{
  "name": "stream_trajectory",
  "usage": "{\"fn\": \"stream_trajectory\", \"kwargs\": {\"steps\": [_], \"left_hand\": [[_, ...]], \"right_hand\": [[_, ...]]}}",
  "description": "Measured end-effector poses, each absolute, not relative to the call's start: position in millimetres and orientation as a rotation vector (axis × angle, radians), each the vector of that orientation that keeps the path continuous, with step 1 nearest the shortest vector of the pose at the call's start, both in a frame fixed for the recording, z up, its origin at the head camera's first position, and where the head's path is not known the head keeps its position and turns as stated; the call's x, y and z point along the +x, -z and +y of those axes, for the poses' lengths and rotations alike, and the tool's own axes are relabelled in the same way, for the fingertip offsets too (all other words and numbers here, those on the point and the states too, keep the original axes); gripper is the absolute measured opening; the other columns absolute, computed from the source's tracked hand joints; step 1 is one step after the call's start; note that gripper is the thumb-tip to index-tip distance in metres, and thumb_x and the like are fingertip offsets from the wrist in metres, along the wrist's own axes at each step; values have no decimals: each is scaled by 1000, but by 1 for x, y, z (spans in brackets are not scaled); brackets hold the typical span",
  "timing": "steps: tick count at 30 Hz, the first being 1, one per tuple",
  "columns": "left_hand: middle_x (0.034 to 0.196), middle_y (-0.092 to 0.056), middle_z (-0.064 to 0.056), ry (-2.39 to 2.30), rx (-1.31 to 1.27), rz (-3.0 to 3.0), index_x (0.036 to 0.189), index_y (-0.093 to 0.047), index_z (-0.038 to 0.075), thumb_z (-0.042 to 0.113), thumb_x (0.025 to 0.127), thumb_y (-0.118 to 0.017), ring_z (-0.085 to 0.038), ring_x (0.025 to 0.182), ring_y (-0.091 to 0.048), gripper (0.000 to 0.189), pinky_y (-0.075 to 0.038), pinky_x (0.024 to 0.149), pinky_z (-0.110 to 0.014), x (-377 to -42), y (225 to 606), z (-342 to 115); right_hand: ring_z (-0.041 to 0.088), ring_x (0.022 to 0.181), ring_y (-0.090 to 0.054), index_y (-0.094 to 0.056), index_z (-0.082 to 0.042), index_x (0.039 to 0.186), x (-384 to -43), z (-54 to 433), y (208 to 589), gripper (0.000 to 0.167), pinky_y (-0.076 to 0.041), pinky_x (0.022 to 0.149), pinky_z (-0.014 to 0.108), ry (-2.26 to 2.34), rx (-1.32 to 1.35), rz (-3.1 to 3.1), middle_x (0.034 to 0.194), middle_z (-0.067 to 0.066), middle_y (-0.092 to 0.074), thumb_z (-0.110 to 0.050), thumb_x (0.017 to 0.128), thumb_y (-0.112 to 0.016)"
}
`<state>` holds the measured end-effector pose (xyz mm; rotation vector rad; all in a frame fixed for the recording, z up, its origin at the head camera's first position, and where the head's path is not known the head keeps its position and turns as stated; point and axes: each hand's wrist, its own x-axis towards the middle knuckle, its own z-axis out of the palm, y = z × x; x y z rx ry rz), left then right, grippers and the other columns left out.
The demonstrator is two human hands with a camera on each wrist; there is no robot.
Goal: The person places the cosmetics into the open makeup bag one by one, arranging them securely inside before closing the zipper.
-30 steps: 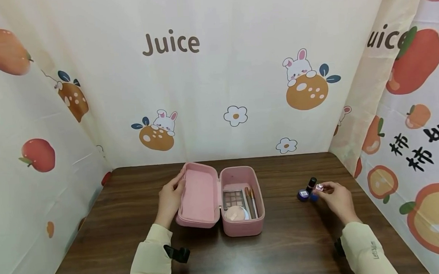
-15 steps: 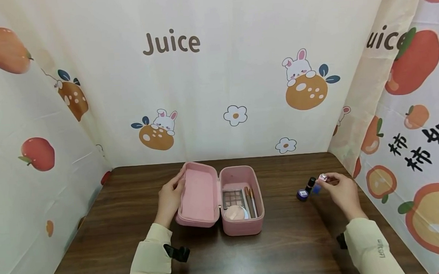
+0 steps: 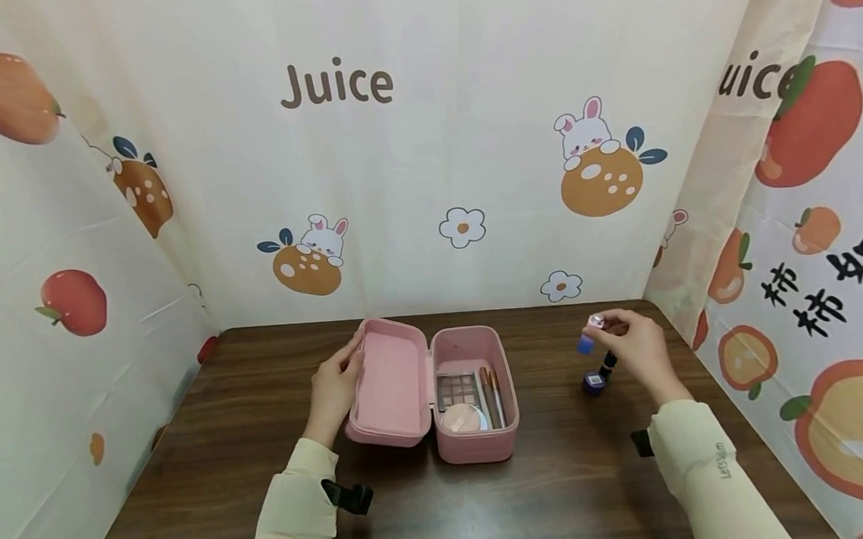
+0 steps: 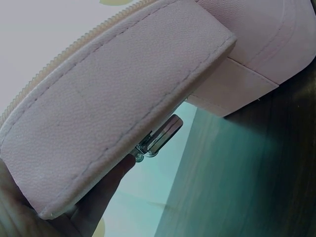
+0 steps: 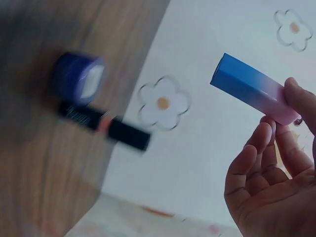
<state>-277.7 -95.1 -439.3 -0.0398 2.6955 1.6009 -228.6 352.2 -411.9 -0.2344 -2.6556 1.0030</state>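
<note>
My left hand (image 3: pixel 333 394) holds the edge of the opened lid (image 3: pixel 391 383) of a pink zippered makeup case; in the left wrist view its fingers wrap under the lid (image 4: pixel 108 94), near a metal zipper pull (image 4: pixel 163 136). Thumb and fingers of my right hand (image 3: pixel 639 346) pinch one end of a blue-to-pink lipstick tube (image 5: pixel 254 89), raised above the table at the right. Below it, a black tube with a pinkish band (image 5: pixel 103 123) stands beside a small dark blue jar (image 5: pixel 76 79). The case's base (image 3: pixel 479 450) contains an eyeshadow palette (image 3: pixel 457 390), a round compact (image 3: pixel 463 418) and slim brown-and-white sticks (image 3: pixel 491 392).
The case sits mid-table on the dark wooden table (image 3: pixel 559 474). Fruit-printed curtains (image 3: pixel 425 156) enclose the back and both sides. Each wrist wears a black camera strap, the left one (image 3: pixel 348 497) hanging low over the table.
My right hand has lifted the blue-to-pink lipstick tube up from beside the jar and black tube, then carried it left and farther back. My left hand stays on the lid.
</note>
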Motion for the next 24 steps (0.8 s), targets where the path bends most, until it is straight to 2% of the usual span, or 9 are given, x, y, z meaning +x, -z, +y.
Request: {"fn": "stream_trajectory", "kwargs": {"steps": [4, 8, 13, 24], "left_hand": [[150, -46, -13, -1593, -42, 2703, 146, -48, 28, 33, 104, -48, -37, 137, -43, 43, -40, 105, -56, -278, 439, -95], [150, -45, -14, -1590, -39, 2704, 147, -47, 29, 33, 104, -48, -38, 136, -43, 43, -41, 105, -56, -278, 439, -96], [149, -47, -13, -1592, -35, 2710, 146, -47, 31, 34, 103, -49, -38, 136, -45, 43, -41, 105, -56, -278, 439, -94], [148, -47, -13, -1598, -13, 2735, 146, -49, 29, 33, 103, -50, -38, 135, -45, 43, -41, 105, -56, -276, 439, -95]], "right_hand": [[29, 90, -63, -66, 0, 119, -238, 335, 405, 50, -49, 67, 31, -1041, -175, -2680, 103, 19, -70, -39, 89, -72], [28, 93, -63, -65, 0, 123, -245, 319, 400, 53, -50, 72, 31, -1118, -138, -2691, 105, 18, -69, -40, 89, -72], [26, 90, -63, -67, -1, 118, -251, 298, 397, 48, -50, 71, 31, -1168, -62, -2699, 101, 16, -70, -37, 87, -75], [20, 81, -60, -72, -7, 109, -268, 241, 394, 33, -50, 67, 32, -1273, 134, -2678, 93, 8, -70, -25, 82, -81]]}}
